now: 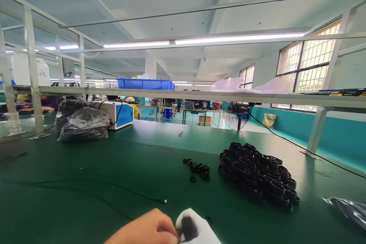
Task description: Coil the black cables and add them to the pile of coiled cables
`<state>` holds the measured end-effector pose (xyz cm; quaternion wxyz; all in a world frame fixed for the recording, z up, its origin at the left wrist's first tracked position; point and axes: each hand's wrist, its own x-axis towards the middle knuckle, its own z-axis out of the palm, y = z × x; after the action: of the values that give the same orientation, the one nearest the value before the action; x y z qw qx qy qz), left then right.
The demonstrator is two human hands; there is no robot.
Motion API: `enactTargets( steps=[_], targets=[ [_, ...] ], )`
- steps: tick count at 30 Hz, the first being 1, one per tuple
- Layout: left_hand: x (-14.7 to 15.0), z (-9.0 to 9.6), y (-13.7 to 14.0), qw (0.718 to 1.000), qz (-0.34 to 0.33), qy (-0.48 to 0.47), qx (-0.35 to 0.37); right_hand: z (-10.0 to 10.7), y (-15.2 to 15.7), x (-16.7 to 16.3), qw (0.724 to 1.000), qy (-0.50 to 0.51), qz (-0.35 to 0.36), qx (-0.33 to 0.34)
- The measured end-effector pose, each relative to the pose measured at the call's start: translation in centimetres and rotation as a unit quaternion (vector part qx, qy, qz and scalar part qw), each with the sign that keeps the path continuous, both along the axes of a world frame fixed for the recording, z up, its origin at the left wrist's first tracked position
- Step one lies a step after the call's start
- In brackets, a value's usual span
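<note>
My left hand (151, 228), bare, is at the bottom edge with its fingers closed in a pinch against my right hand; what sits in the pinch is hidden. My right hand (201, 230) wears a white glove and is closed around a small black cable bundle (189, 228), blurred and partly cut off by the frame. Ahead lies a loose black cable with a white connector end (165, 201). Beyond it is a little heap of small black rings (200, 168). To the right rises a large pile of coiled black cables (256, 175).
The green table (137, 160) carries a clear plastic bag of dark items (85, 124) and a blue-and-white machine (121, 114) at back left. Another shiny bag (349, 207) lies at the right edge. A shelf (194, 94) with a blue tray (145, 84) spans overhead.
</note>
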<state>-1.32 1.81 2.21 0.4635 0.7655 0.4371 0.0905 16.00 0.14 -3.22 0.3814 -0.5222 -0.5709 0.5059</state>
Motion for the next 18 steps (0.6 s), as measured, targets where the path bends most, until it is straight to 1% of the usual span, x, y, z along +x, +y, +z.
enactTargets(
  steps=[2, 4, 6, 7, 8, 10, 11, 12, 14, 16, 18],
  targets=[
    [-0.4, 0.0, 0.1, 0.999, 0.028, -0.038, 0.006, 1.5, -0.4, 0.2, 0.999, 0.026, 0.017, -0.028],
    [-0.4, 0.2, 0.1, 0.997, 0.047, -0.065, 0.018, 2.8, -1.0, 0.3, 0.994, 0.073, 0.069, -0.048],
    [0.0, 0.3, -0.3, 0.994, 0.055, -0.093, 0.023, 3.5, -1.6, 0.4, 0.981, 0.133, 0.118, -0.077],
    [0.3, 0.4, -0.7, 0.992, 0.059, -0.103, 0.029, 3.6, -1.9, 0.3, 0.974, 0.162, 0.121, -0.098],
    [0.6, 0.4, -1.3, 0.992, 0.068, -0.1, 0.044, 3.5, -2.1, 0.3, 0.97, 0.184, 0.107, -0.115],
    [1.5, 0.5, -2.7, 0.99, 0.08, -0.047, 0.105, 3.2, -2.3, 0.3, 0.967, 0.208, 0.057, -0.133],
    [2.0, 0.5, -3.5, 0.987, 0.078, -0.003, 0.142, 3.0, -2.4, 0.4, 0.971, 0.203, 0.037, -0.124],
    [2.5, 0.5, -4.3, 0.981, 0.073, 0.04, 0.176, 2.9, -2.4, 0.7, 0.977, 0.183, 0.033, -0.099],
    [3.2, 0.6, -5.3, 0.971, 0.063, 0.094, 0.213, 3.0, -2.5, 1.3, 0.988, 0.132, 0.068, -0.05],
    [3.4, 0.6, -5.4, 0.974, 0.07, 0.103, 0.189, 3.6, -2.8, 1.9, 0.985, 0.113, 0.122, -0.043],
    [3.1, 0.5, -4.7, 0.986, 0.059, 0.095, 0.125, 4.1, -3.1, 2.2, 0.973, 0.152, 0.158, -0.074]
  ],
)
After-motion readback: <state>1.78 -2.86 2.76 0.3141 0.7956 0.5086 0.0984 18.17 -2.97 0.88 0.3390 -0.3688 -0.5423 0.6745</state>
